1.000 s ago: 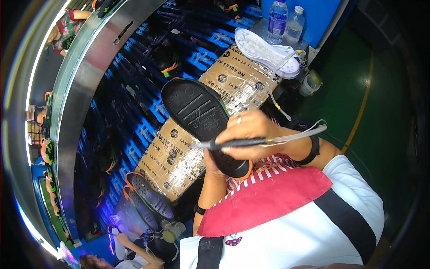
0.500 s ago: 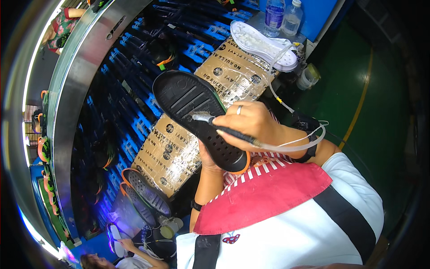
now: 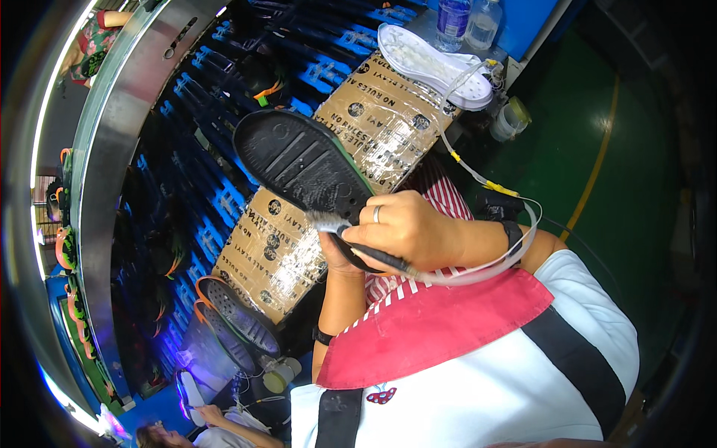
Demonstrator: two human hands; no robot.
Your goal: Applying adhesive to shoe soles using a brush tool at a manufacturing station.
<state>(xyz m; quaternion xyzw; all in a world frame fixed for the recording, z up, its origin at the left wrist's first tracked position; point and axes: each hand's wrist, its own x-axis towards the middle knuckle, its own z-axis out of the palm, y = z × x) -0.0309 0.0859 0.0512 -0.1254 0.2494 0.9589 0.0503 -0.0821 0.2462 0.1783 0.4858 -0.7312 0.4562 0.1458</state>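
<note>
Up close, a left hand clasps a black sole near one end, fingers mostly hidden, above film-wrapped cardboard, while the right hand grips a brush trailing a pale tube. The sole could tip if that one-ended hold slackened under the brush's pressure; a snagged tube might jerk the stroke astray. Dark-and-blue slats flank the cardboard; a white sole and two bottles stand beyond. A yellow line crosses green floor; a co-worker appears lower left.
</note>
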